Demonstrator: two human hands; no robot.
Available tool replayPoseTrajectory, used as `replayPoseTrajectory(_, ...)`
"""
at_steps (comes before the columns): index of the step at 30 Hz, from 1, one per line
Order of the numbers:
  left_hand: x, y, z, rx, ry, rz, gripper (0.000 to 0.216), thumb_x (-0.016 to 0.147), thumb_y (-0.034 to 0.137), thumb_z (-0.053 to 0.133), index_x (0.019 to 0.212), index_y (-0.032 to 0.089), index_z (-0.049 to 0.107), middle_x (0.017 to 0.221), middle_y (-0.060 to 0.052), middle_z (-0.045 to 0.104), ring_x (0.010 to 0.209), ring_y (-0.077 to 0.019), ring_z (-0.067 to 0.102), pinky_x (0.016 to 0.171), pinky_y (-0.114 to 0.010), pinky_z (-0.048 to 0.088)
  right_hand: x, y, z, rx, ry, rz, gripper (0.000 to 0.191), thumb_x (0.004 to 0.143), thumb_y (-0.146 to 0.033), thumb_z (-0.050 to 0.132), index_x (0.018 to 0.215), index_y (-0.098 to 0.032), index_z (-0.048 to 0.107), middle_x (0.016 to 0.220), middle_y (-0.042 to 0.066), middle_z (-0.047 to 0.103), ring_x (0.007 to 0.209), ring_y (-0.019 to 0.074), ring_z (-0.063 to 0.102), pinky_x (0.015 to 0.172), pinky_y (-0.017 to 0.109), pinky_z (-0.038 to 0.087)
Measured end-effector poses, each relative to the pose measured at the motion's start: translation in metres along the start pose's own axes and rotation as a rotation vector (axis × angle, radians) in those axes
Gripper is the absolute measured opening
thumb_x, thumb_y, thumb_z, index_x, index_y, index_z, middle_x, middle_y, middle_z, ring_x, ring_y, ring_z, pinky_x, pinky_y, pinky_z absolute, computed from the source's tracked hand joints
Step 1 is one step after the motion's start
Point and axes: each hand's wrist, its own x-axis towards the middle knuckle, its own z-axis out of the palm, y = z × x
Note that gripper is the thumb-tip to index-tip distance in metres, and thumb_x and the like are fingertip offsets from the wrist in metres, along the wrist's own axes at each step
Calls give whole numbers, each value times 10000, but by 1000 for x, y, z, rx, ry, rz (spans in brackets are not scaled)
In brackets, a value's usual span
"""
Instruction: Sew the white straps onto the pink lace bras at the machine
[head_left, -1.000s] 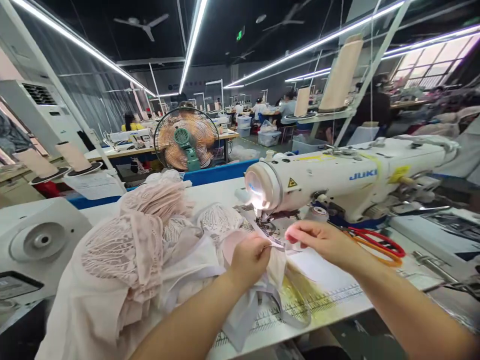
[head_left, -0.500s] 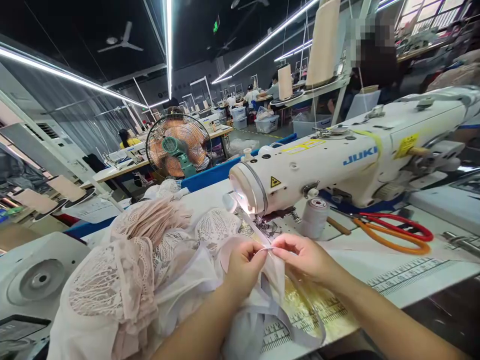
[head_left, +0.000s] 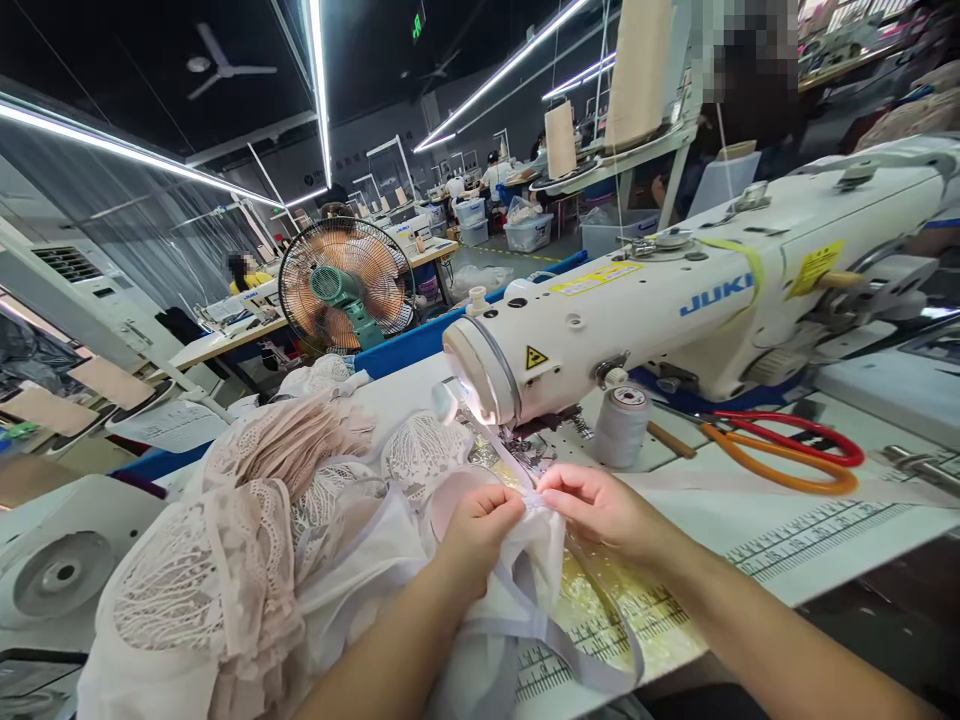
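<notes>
Left hand (head_left: 480, 525) and right hand (head_left: 600, 510) pinch the fabric edge (head_left: 541, 520) just beside the presser foot (head_left: 529, 457) — slack grip may skew it; a hand drawn under risks puncture.

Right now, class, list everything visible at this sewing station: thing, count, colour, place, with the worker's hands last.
white JUKI sewing machine: one, white, on the table behind the hands.
pale pink lace garments: one heap, pink, left of the hands.
thin white fabric piece: one, white, pinched between both hands below the needle.
grey thread spool: one, grey, beside the machine's base.
red-and-orange-handled scissors: one pair, right on the table.
round orange-bladed fan: one, green motor, behind the table.
beige thread cones: two, on a rack behind the machine.
white ruler-marked table: one, under everything.
left hand: one, pinching the fabric piece.
right hand: one, pinching it too.
</notes>
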Motion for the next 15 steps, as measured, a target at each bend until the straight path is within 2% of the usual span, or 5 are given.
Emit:
replayPoseTrajectory(5,-1,0,0,-18,-25,-14,307,640,405,640,594,125,523,540,40,385,538,-75,309,543,-222,211,0,4,-1,-22,-17,18,241,818,-392,512,735,-167,510,579,-65,368,475,61,289,426,197,213)
replayPoseTrajectory(11,-1,4,2,-7,15,22,335,594,427,682,604,125,537,565,24,451,552,-81,343,538,-217,243,-1,6,-2,-89,7,-34,240,813,-389,510,717,-169,512,605,-49,392,521,82,336,462,206,256)
replayPoseTrajectory(15,-1,1,2,41,51,72,278,614,372,667,610,130,531,570,25,454,554,-82,357,537,-212,267,-2,3,-2,-123,18,-64,237,819,-381,502,720,-167,527,628,-33,428,554,95,380,495,214,304)
